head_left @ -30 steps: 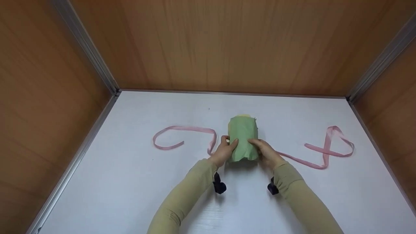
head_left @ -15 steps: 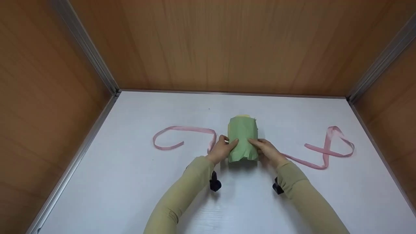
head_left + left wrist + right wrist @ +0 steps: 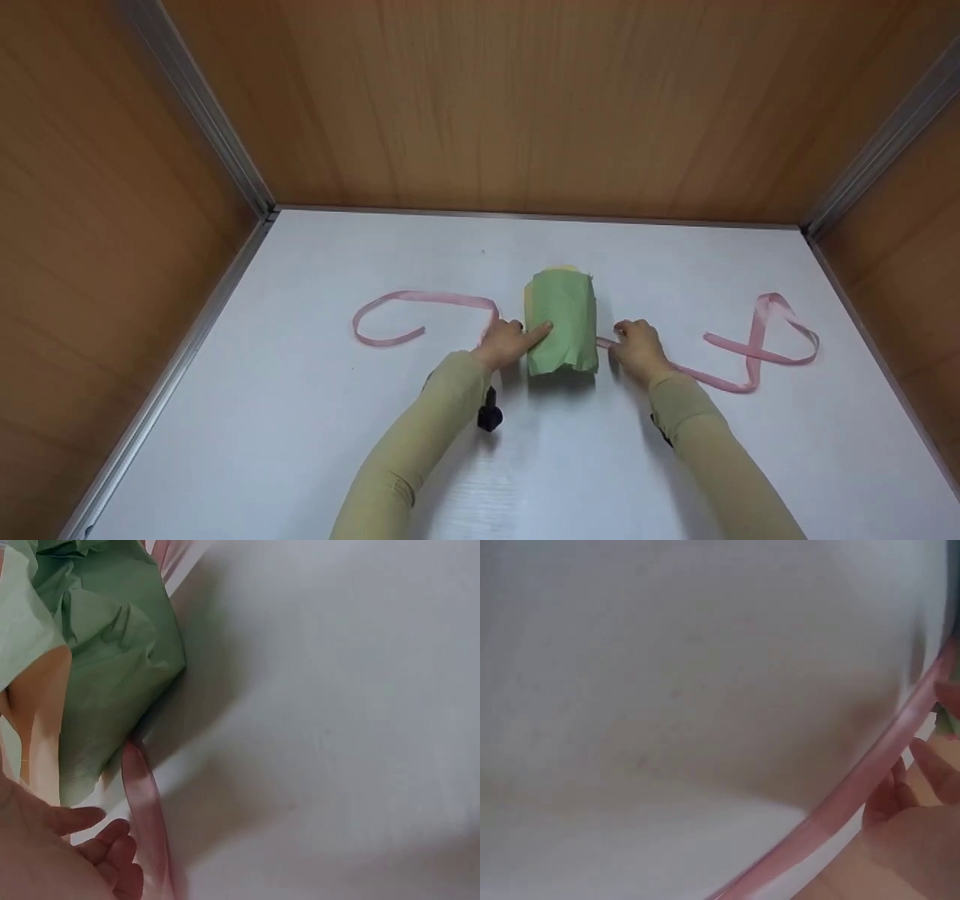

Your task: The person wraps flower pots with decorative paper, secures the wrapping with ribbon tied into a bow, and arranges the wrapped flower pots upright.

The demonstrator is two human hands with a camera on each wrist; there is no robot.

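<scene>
A green paper-wrapped bundle [image 3: 562, 322] lies on the white table, a yellow layer showing at its far and left edges. Creased folds of the wrapping [image 3: 112, 652] show in the left wrist view. My left hand [image 3: 504, 343] is at the bundle's left side, its thumb reaching over the green paper. Beside its loosely bent fingers runs a pink ribbon [image 3: 146, 802]. My right hand [image 3: 640, 351] is apart from the bundle, to its right, over the ribbon [image 3: 855, 787]. Its fingers are spread beside the ribbon, with no grip visible. The ribbon's middle is hidden under the bundle.
One ribbon end [image 3: 390, 340] curls at the left; the other loops [image 3: 780, 356] at the right. Wooden panels [image 3: 480, 105] with metal edges enclose the back and sides of the table. Small dark devices [image 3: 490, 418] hang at the wrists.
My right hand has let go of the bundle and moved right, over the ribbon. My left hand has shifted slightly left, its thumb still over the paper. The bundle has hardly moved.
</scene>
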